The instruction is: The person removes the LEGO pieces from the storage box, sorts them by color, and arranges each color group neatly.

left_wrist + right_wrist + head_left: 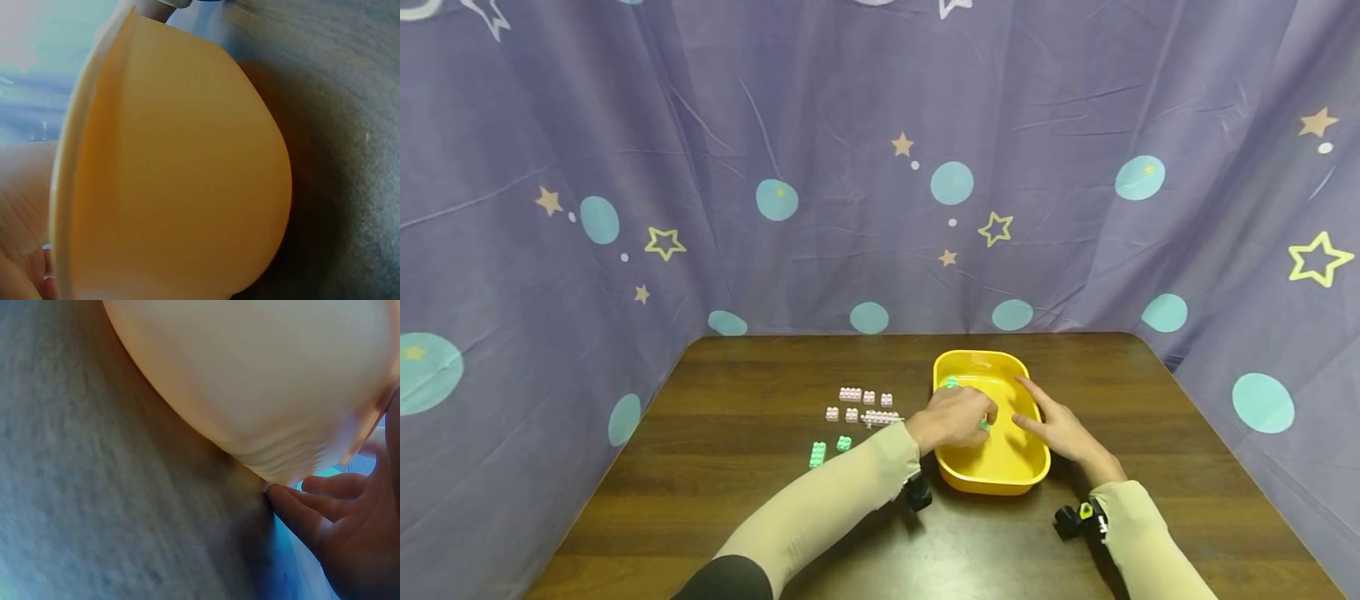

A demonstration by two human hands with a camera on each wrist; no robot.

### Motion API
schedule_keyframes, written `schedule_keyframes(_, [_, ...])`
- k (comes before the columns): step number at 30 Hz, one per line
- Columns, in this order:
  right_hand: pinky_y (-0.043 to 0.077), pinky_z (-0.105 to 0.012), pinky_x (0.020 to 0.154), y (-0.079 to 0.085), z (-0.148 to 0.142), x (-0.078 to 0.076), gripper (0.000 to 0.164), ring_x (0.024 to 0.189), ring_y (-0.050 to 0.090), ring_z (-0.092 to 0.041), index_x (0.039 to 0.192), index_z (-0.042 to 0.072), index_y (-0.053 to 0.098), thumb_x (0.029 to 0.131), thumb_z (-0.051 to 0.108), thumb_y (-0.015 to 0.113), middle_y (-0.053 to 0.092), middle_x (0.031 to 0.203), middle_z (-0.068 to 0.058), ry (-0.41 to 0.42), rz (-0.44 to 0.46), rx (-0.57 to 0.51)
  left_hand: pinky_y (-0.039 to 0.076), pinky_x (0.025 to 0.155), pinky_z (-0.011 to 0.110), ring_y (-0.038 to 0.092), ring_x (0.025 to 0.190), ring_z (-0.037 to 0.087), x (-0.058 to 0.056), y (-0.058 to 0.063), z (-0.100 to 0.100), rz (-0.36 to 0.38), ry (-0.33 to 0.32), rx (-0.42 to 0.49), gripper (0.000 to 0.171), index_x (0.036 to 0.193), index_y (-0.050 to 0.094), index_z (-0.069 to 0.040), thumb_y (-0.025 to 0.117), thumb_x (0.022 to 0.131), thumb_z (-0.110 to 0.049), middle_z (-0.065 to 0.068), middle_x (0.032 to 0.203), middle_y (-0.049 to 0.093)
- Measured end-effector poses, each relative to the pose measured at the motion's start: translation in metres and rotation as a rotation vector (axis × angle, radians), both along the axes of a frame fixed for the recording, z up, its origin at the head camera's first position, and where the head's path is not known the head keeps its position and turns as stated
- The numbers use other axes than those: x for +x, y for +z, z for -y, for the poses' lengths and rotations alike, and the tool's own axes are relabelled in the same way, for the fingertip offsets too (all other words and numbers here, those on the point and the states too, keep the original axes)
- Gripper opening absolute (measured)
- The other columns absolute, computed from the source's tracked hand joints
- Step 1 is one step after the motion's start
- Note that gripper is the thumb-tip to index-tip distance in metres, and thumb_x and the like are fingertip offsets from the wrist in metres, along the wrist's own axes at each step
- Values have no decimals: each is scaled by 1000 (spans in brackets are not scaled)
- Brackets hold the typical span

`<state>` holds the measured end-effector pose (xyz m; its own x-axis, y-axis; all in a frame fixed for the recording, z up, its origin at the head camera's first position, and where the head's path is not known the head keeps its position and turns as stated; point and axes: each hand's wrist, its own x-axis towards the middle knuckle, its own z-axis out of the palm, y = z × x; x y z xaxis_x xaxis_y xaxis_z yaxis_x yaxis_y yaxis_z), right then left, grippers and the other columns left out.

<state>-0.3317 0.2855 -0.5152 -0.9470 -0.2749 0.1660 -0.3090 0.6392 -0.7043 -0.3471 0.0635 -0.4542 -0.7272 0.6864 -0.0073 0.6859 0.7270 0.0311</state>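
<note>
A yellow plastic bin (992, 487) stands on the wooden table. My left hand (958, 415) reaches over its left side, fingers bent down and pinching a green toy brick (984, 425) that is mostly hidden. Another green brick (952, 382) lies inside near the far left corner. At the right wall my right hand (1063, 431) holds the bin, thumb over the rim. In the right wrist view its fingers (300, 512) lie against the outer wall. The left wrist view is mostly filled by the bin's side (187, 156).
Left of the bin lie several pink bricks (851, 394), with a long pink piece (882, 418) close to my left forearm. Two green bricks (817, 454) sit nearer to me. A purple patterned curtain (880, 250) surrounds the table's back and sides.
</note>
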Motion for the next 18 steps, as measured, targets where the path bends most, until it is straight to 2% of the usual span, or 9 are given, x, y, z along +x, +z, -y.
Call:
schedule_keyframes(9, [33,-64,104,-1,1,2,72,132,40,-49,154,15,26,94,36,61,36,150,-27,-2,-5,6,43,53,28,58,75,5,11,7,8,-24,5,45,16,98,72,-33,71,82,-37,-15,91,68])
schedule_keyframes(18, [35,-64,102,0,0,1,71,130,43,-49,154,16,26,95,34,60,38,149,-28,-8,-10,17,45,54,29,60,78,5,25,26,21,-82,-6,73,16,99,71,-34,68,84,-39,-18,91,63])
